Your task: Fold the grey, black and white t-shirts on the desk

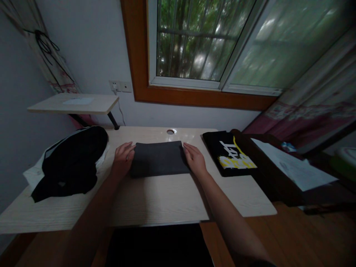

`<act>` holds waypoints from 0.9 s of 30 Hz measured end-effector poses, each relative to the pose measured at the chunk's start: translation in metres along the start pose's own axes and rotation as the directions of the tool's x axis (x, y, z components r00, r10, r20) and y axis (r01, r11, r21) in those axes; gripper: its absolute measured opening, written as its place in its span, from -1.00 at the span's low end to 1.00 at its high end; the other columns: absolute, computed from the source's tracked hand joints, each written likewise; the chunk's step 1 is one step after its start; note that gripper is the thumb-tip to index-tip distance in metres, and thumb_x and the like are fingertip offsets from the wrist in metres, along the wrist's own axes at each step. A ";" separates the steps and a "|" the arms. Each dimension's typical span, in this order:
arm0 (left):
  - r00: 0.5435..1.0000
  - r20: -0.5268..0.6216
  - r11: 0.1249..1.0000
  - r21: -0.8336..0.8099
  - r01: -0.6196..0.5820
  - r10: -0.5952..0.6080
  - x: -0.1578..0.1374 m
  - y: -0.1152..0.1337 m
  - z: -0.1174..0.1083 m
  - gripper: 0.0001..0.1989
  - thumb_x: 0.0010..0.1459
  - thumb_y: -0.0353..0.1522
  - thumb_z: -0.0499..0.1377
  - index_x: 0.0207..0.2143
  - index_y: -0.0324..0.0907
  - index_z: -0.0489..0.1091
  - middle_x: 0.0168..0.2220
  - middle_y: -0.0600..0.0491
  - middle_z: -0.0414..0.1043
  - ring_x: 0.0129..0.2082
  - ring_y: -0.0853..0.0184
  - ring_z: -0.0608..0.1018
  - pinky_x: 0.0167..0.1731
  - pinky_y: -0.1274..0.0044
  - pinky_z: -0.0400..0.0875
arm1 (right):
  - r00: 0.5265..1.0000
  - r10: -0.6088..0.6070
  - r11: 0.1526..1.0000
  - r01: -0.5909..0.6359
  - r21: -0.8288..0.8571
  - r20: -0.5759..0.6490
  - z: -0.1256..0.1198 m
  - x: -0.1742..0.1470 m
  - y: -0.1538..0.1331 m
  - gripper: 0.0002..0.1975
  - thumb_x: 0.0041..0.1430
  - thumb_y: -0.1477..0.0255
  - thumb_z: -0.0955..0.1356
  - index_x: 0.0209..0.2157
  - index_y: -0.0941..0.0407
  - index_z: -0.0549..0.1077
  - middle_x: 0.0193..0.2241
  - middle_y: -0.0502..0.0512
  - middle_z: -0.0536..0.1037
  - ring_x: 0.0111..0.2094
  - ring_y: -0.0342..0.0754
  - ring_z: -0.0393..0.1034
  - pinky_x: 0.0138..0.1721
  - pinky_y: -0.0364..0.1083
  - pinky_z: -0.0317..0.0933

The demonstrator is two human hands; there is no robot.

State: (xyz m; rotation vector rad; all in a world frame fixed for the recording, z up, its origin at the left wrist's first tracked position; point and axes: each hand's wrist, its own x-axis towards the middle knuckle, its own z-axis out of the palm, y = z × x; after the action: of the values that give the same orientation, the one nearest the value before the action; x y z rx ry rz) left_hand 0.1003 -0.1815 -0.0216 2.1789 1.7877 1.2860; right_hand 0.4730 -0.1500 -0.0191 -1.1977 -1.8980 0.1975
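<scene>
A dark grey folded cloth [160, 159], rectangular and flat, lies on the pale wooden desk [167, 200]. At its left edge is my left hand [124, 157], fingers loosely bent and apart. My right hand [194, 157] rests along the right edge with its fingers stretched out. Both hands flank the cloth from the sides without gripping it. To the right lies a folded black shirt [229, 154] with white and yellow print. A crumpled heap of black clothing [73, 163] sits on the left, over something white.
A small raised shelf [75, 104] with a paper on it stands at the back left. Behind the desk are a cable hole [170, 132], a wall socket [120, 86] and a window. A dark piece of furniture bearing a white sheet [294, 167] adjoins the right side.
</scene>
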 end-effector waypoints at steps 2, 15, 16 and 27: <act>0.994 0.046 0.995 0.030 -0.100 0.099 0.005 0.020 0.001 -0.59 0.41 -0.23 -0.04 0.14 -0.07 0.47 0.24 -0.03 0.40 0.31 0.15 0.33 0.35 0.19 0.16 | 0.997 -0.042 0.999 0.042 -0.006 0.064 0.009 0.005 -0.016 -0.56 0.46 0.29 0.18 0.21 0.05 0.48 0.22 0.13 0.48 0.26 0.06 0.33 0.35 0.14 0.16; 0.925 0.368 0.945 0.262 -0.197 0.091 0.016 0.048 0.065 -0.48 0.39 -0.23 -0.02 0.33 -0.12 0.29 0.37 -0.14 0.24 0.37 -0.02 0.29 0.34 0.06 0.09 | 0.877 -0.028 0.988 0.098 -0.120 0.479 0.084 0.035 -0.031 -0.38 0.46 0.07 0.17 0.39 0.09 0.21 0.42 0.23 0.14 0.45 0.16 -0.05 0.43 0.26 -0.16; 0.923 0.376 0.941 0.275 -0.195 0.081 0.018 0.045 0.064 -0.47 0.40 -0.22 -0.04 0.34 -0.15 0.28 0.36 -0.15 0.24 0.36 -0.01 0.30 0.33 0.08 0.11 | 0.877 -0.008 0.985 0.088 -0.146 0.481 0.082 0.036 -0.026 -0.36 0.46 0.06 0.16 0.40 0.10 0.20 0.43 0.22 0.13 0.45 0.16 -0.05 0.43 0.24 -0.17; 0.888 0.458 0.952 0.292 -0.097 -0.049 0.032 -0.001 0.055 -0.45 0.42 -0.23 -0.12 0.30 -0.30 0.31 0.32 -0.12 0.32 0.40 0.17 0.25 0.39 0.34 0.07 | 0.824 0.250 0.926 -0.050 -0.374 0.509 0.050 0.036 -0.002 -0.30 0.47 -0.02 0.00 0.45 0.04 0.04 0.47 0.14 -0.01 0.48 0.06 -0.18 0.43 0.29 -0.26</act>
State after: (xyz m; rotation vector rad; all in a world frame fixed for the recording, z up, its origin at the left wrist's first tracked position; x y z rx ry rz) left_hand 0.1328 -0.1301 -0.0405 2.3950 1.8463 0.4358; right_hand 0.4293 -0.1073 -0.0280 -1.6711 -2.4082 0.3342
